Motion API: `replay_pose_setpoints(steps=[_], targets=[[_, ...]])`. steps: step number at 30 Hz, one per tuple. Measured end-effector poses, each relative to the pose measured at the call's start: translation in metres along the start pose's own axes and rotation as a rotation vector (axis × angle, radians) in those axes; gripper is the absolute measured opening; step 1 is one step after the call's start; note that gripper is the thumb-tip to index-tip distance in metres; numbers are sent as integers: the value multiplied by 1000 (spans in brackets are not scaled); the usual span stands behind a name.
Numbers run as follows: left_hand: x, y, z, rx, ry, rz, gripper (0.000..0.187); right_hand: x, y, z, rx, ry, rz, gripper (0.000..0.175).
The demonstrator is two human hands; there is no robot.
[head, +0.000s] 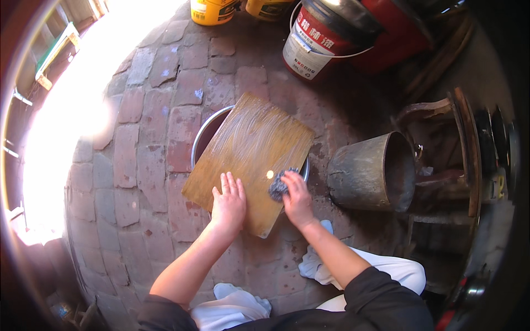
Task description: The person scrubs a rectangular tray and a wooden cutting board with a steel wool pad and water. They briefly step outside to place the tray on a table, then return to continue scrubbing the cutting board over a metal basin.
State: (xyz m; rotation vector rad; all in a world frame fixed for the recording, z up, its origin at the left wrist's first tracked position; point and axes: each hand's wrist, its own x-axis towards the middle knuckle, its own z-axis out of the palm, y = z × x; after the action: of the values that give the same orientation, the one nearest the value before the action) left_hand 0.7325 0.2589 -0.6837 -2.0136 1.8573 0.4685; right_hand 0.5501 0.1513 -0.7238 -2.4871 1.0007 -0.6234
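A brown rectangular board [256,140], probably wood, lies across the top of a round basin with a pale metal rim [203,131]. Whitish wet streaks cover the upper part of its face. My left hand [230,202] rests flat on the lower left of the board, fingers spread. In my right hand [297,198] is a dark grey scouring pad [280,186], pressed on the board near its right edge. Most of the basin is hidden beneath the board.
To the right a worn metal bucket [358,171] lies on its side by a wooden chair [463,153]. A lidded red-and-white paint bucket [310,45] and yellow buckets [213,10] stand at the far side. Brick paving [155,165] forms the floor; bright sunlight falls at left.
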Motion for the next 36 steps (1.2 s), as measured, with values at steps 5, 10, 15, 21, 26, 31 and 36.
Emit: replay_pose_setpoints(steps=[5,10,15,21,26,31,36], targets=[[6,9,1,42,63,56,118,92,82,-18,-240,197,252,32],[1,-2,8,-4,33,-8,105,23,14,0,-103,77,58,34],[0,1,-6,12,-7,48,105,54,59,-15,-173,162,78,29],[-2,-3,-4,14,-13,33,113,43,54,4,-50,184,143,33],[-4,-4,-3,37,6,39,117,33,47,-7,-17,162,76,36],[2,1,-7,63,35,85,118,99,93,-15,-178,266,355,30],[-6,-6,-2,43,16,31,117,9,26,-5,-31,115,55,38]])
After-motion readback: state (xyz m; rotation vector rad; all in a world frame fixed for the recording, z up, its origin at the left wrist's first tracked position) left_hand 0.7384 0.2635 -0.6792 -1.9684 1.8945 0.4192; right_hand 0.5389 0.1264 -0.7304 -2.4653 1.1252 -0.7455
